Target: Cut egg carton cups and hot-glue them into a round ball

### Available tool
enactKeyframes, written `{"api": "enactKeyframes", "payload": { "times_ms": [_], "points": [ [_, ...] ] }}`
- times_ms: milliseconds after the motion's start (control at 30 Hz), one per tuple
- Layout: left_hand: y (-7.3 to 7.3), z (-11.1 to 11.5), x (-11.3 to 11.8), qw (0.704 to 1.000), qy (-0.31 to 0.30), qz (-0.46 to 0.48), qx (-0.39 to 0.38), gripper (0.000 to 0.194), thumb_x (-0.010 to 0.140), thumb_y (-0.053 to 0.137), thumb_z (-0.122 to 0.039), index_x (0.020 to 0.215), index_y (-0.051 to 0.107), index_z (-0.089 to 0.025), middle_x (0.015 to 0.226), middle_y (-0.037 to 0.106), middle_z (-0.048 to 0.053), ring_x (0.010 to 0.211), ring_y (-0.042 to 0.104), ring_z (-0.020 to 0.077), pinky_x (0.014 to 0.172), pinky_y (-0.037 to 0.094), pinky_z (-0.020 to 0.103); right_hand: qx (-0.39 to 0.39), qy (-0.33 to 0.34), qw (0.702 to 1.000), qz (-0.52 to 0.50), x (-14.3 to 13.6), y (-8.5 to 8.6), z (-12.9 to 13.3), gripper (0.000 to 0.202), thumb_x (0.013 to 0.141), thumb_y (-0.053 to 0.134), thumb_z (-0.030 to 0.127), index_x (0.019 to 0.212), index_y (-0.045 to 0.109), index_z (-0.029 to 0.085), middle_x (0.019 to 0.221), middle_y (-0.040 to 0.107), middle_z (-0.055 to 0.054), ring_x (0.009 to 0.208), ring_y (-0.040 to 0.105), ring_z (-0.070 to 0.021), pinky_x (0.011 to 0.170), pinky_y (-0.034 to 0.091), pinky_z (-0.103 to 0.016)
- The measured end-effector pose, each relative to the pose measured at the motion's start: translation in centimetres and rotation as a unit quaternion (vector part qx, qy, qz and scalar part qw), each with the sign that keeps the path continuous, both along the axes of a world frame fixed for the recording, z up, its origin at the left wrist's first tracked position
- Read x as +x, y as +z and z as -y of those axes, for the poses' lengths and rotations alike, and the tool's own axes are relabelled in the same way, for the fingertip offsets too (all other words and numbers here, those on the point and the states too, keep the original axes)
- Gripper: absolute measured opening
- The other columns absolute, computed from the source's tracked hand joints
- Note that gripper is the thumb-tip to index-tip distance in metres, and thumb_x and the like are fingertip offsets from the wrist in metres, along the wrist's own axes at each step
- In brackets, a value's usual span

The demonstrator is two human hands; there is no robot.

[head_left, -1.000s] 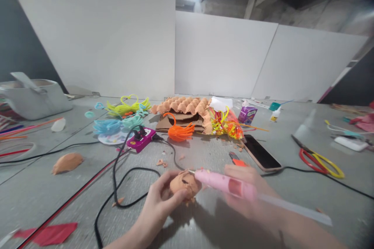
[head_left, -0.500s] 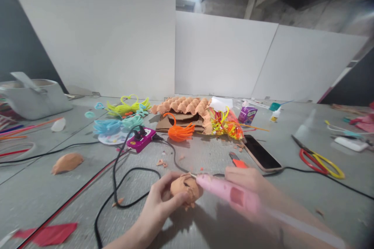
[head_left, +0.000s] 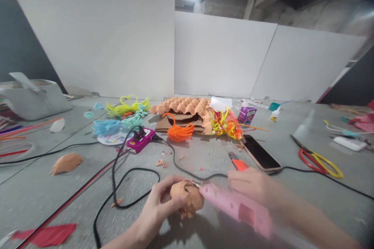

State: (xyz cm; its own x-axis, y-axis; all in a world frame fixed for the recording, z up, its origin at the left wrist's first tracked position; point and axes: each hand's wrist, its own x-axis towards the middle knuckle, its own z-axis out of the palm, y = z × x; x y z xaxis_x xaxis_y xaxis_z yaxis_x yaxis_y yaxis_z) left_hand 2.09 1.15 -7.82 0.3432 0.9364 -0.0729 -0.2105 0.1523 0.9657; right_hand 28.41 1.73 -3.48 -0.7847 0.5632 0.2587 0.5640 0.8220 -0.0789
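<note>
My left hand [head_left: 163,200] grips a rounded, torn-edged piece of tan egg carton [head_left: 189,198], with a dark slit on its upper side. A pink hot glue gun [head_left: 233,204] is held in my right hand [head_left: 251,184], its metal nozzle at the upper right rim of the carton piece. The right hand is somewhat blurred. Beyond the hands lie an orange pipe-cleaner swan [head_left: 179,132] and an orange utility knife [head_left: 238,162]. Another tan carton piece [head_left: 66,163] lies at the left.
A purple power strip [head_left: 140,140] with black cables [head_left: 113,186] runs across the left. A phone [head_left: 261,153] and scissors [head_left: 318,161] lie right. Behind are an egg tray [head_left: 184,105], coloured pipe cleaners [head_left: 106,127], a purple box [head_left: 247,114] and a grey watering can [head_left: 35,99].
The glue gun's rear end has swung down and toward me, its nozzle shifting slightly lower along the carton piece. The carton piece has turned a little in my left hand.
</note>
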Motion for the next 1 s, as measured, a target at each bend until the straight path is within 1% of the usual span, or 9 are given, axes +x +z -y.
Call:
{"api": "enactKeyframes", "payload": {
  "times_ms": [133, 200, 300, 400, 467, 600, 700, 800, 1000],
  "points": [
    [-0.6, 0.0, -0.3, 1.0, -0.016, -0.004, -0.004, 0.038, 0.064, 0.078, -0.043, 0.092, 0.07, -0.018, 0.082, 0.07, 0.003, 0.076, 0.06, 0.0162, 0.066, 0.045, 0.022, 0.027, 0.013, 0.999, -0.017, -0.2, 1.1, 0.4, 0.022, 0.084, 0.039, 0.017, 0.063, 0.04, 0.02, 0.063, 0.047, 0.003, 0.05, 0.037, -0.0105, 0.047, 0.025, -0.025],
    [-0.8, -0.1, -0.4, 0.999, -0.032, -0.003, 0.006, 0.037, 0.067, 0.076, -0.043, 0.094, 0.07, -0.018, 0.082, 0.07, 0.003, 0.075, 0.059, 0.0158, 0.065, 0.045, 0.021, 0.04, 0.016, 0.999, -0.027, -0.2, 1.4, 0.4, 0.024, 0.087, 0.035, 0.015, 0.063, 0.04, 0.02, 0.062, 0.047, 0.003, 0.049, 0.037, -0.0108, 0.048, 0.026, -0.025],
    [-0.7, -0.4, -0.3, 0.999, -0.041, 0.016, 0.019, 0.035, 0.07, 0.074, -0.043, 0.095, 0.069, -0.018, 0.084, 0.069, 0.003, 0.076, 0.059, 0.0152, 0.066, 0.044, 0.021, 0.043, 0.011, 0.998, -0.038, 0.1, 1.2, 0.1, 0.025, 0.089, 0.034, 0.015, 0.066, 0.042, 0.019, 0.066, 0.048, 0.002, 0.052, 0.039, -0.0114, 0.05, 0.029, -0.025],
    [-0.4, -0.5, -0.1, 0.999, -0.031, 0.031, 0.019, 0.035, 0.069, 0.075, -0.042, 0.096, 0.068, -0.02, 0.087, 0.068, 0.003, 0.079, 0.06, 0.0153, 0.068, 0.044, 0.02, 0.033, 0.004, 0.998, -0.051, 0.4, 0.8, -0.2, 0.025, 0.091, 0.034, 0.016, 0.068, 0.044, 0.019, 0.069, 0.047, 0.001, 0.056, 0.041, -0.0108, 0.053, 0.031, -0.024],
    [-0.1, -0.4, 0.0, 0.999, -0.031, 0.033, 0.019, 0.036, 0.068, 0.076, -0.04, 0.096, 0.067, -0.02, 0.087, 0.068, 0.002, 0.077, 0.059, 0.015, 0.066, 0.045, 0.021, 0.024, 0.0, 0.998, -0.054, 0.4, 0.6, -0.3, 0.025, 0.092, 0.035, 0.016, 0.068, 0.044, 0.018, 0.069, 0.045, 0.002, 0.056, 0.041, -0.0102, 0.053, 0.03, -0.023],
    [0.2, -0.3, 0.2, 0.998, -0.041, 0.037, 0.018, 0.036, 0.067, 0.077, -0.037, 0.097, 0.065, -0.02, 0.087, 0.066, 0.003, 0.075, 0.059, 0.0149, 0.064, 0.047, 0.022, 0.011, -0.006, 0.999, -0.049, 0.3, 0.4, -0.2, 0.023, 0.09, 0.04, 0.017, 0.067, 0.043, 0.018, 0.068, 0.044, 0.003, 0.053, 0.039, -0.0092, 0.051, 0.028, -0.023],
    [0.1, -0.3, 0.2, 0.998, -0.043, 0.037, 0.021, 0.036, 0.066, 0.078, -0.034, 0.096, 0.066, -0.02, 0.087, 0.066, 0.003, 0.076, 0.059, 0.0148, 0.062, 0.047, 0.021, 0.01, -0.003, 0.999, -0.043, 0.3, 0.1, -0.1, 0.022, 0.087, 0.043, 0.016, 0.065, 0.042, 0.019, 0.066, 0.044, 0.003, 0.052, 0.036, -0.0096, 0.048, 0.023, -0.025],
    [0.0, -0.4, 0.2, 0.998, -0.05, 0.033, 0.025, 0.036, 0.067, 0.077, -0.034, 0.097, 0.066, -0.019, 0.087, 0.066, 0.003, 0.077, 0.059, 0.0152, 0.063, 0.047, 0.021, 0.009, -0.001, 0.999, -0.043, 0.4, 0.0, 0.0, 0.019, 0.085, 0.045, 0.017, 0.066, 0.044, 0.019, 0.064, 0.044, 0.003, 0.051, 0.036, -0.0103, 0.048, 0.02, -0.026],
    [0.3, -0.3, 0.2, 0.998, -0.049, 0.03, 0.025, 0.037, 0.068, 0.076, -0.034, 0.099, 0.066, -0.018, 0.089, 0.067, 0.005, 0.078, 0.06, 0.0175, 0.066, 0.048, 0.025, -0.023, -0.013, 0.999, -0.04, 0.2, 0.3, 0.3, 0.014, 0.08, 0.052, 0.018, 0.067, 0.047, 0.019, 0.064, 0.048, 0.004, 0.051, 0.042, -0.0093, 0.048, 0.023, -0.025]
  ]
}}
